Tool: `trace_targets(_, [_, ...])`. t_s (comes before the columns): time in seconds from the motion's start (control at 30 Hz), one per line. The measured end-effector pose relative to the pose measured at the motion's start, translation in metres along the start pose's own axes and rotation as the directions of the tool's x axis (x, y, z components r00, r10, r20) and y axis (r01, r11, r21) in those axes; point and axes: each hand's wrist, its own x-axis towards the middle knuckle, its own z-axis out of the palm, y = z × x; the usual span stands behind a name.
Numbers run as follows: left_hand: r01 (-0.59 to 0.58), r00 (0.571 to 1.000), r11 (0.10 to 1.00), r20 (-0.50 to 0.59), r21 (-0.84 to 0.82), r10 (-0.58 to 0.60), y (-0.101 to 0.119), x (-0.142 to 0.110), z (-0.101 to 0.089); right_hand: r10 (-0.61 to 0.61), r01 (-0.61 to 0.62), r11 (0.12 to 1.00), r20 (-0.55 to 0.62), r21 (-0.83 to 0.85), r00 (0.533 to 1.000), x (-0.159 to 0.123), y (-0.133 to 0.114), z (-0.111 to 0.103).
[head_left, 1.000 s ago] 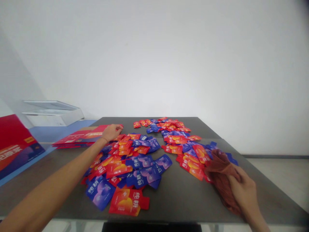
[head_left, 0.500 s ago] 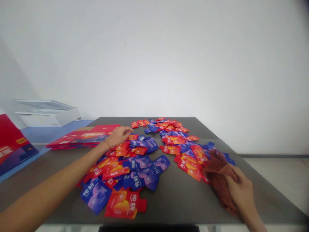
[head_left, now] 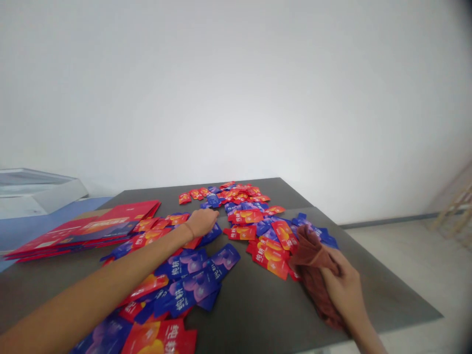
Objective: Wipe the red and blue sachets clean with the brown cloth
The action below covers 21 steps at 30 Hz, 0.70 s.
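Red and blue foil spouted sachets [head_left: 193, 287] with printed Chinese characters lie scattered in loose heaps on the dark grey table [head_left: 254, 314]. My left hand [head_left: 202, 222] rests on the sachets in the middle of the spread, with its fingers together and nothing visible in them. My left forearm covers part of the nearer heap. My right hand [head_left: 342, 282] grips a crumpled brown cloth [head_left: 311, 280] on the tabletop, beside the right heap of sachets [head_left: 267, 258].
A flat stack of red printed cardboard sheets [head_left: 84, 231] lies at the table's left side. A white flat box with a glassy lid [head_left: 37, 194] stands farther left on a blue surface. A wooden frame [head_left: 453, 206] leans at the far right beyond the table.
My left hand has slid rightward across the sachets toward the middle. The view has turned right, shifting the table leftward in the picture. My right hand still grips the cloth.
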Motion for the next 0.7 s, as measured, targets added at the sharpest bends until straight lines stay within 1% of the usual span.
trace_targets(0.1, [0.077, 0.996, 0.996, 0.038, 0.043, -0.079, 0.003, 0.025, 0.008, -0.020, 0.020, 1.000, 0.005, -0.003, 1.000, 0.000, -0.003, 0.000])
trace_targets(0.2, [0.143, 0.989, 0.988, 0.039, 0.060, -0.146, 0.003, 0.051, 0.015, -0.039, 0.039, 0.999, 0.008, -0.003, 0.999, -0.001, -0.006, 0.000])
trace_targets(0.3, [0.215, 0.976, 0.974, 0.004, 0.067, -0.216, 0.001, 0.072, 0.021, -0.040, 0.041, 0.999, 0.023, -0.005, 0.999, -0.001, -0.007, -0.002])
trace_targets(0.4, [0.266, 0.963, 0.962, -0.055, 0.066, -0.263, -0.008, 0.085, 0.024, -0.036, 0.036, 0.999, 0.034, -0.013, 0.999, -0.002, -0.007, -0.004])
trace_targets(0.47, [0.275, 0.959, 0.960, -0.095, 0.060, -0.268, -0.016, 0.090, 0.024, -0.034, 0.035, 0.999, 0.038, -0.025, 0.999, -0.003, -0.007, -0.005])
trace_targets(0.57, [0.237, 0.964, 0.970, -0.138, 0.049, -0.228, -0.024, 0.095, 0.024, -0.032, 0.034, 0.998, 0.051, -0.049, 0.998, -0.003, -0.008, -0.006])
trace_targets(0.7, [0.170, 0.973, 0.985, -0.165, 0.043, -0.161, -0.021, 0.107, 0.029, -0.029, 0.034, 0.997, 0.062, -0.071, 0.998, -0.004, -0.010, -0.007])
